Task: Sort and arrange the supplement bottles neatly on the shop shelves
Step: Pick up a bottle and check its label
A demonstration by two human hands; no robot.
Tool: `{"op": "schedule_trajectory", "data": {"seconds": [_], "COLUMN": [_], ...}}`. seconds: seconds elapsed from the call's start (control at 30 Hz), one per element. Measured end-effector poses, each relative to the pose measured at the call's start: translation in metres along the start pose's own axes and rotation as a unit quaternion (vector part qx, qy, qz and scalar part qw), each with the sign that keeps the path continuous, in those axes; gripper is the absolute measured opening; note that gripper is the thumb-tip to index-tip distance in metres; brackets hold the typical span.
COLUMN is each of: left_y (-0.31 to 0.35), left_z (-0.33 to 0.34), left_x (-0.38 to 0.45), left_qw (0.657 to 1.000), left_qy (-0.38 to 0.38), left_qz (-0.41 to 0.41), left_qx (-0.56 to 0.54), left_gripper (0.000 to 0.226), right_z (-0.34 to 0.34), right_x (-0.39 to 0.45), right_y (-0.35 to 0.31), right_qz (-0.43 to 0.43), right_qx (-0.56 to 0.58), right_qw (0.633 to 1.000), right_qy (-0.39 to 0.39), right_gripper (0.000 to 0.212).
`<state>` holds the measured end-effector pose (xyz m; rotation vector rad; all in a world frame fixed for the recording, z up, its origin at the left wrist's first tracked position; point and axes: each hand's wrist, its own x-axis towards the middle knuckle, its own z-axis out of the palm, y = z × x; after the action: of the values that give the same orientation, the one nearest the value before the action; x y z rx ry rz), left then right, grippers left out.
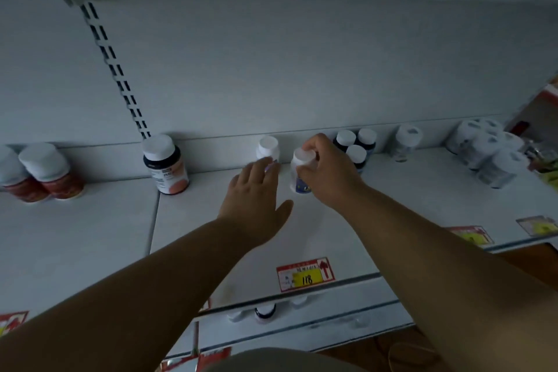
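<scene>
Your right hand is curled round a small white bottle, fingers on its cap and thumb against its side, holding it upright on the shelf a little forward of the back edge. Your left hand lies flat with fingers straight, its fingertips reaching to a second white bottle that stands close against the back edge; whether they actually touch it is hard to tell.

This looks like the grouping step: two matching white bottles being brought together into one row. To their right, three dark bottles already stand clustered at the back edge, and a larger dark bottle stands alone to the left, with two red-labelled bottles near the shelf's left end.

The next move probably calls for sliding the held bottle back beside its twin, label facing out, without knocking the dark cluster just behind your right hand. Keep the base flat as you push; a tall narrow bottle may tip if pushed only at the cap.
</scene>
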<state>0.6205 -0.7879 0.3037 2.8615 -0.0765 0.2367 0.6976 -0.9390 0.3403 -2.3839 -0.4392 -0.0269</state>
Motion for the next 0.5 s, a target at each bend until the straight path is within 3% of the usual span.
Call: {"op": "schedule_trajectory", "data": {"seconds": [0.17, 0.5], "left_y": [-0.004, -0.002], "left_z": [0.008, 0.014], "left_x": [0.040, 0.049], "left_qw": [0.996, 0.993], "left_qy": [-0.012, -0.026], "left_qz": [-0.036, -0.082], "left_qx": [0.078, 0.075], "left_gripper": [0.085, 0.085], "right_z": [0.009, 0.026], "right_x": [0.038, 0.071], "right_y": [0.022, 0.034], "right_qz": [-0.064, -0.137], "right_qx": [-0.035, -0.107], "right_qw": [0.997, 0.984], "right_qy": [-0.027, -0.038], "right_gripper": [0.027, 0.020]}}
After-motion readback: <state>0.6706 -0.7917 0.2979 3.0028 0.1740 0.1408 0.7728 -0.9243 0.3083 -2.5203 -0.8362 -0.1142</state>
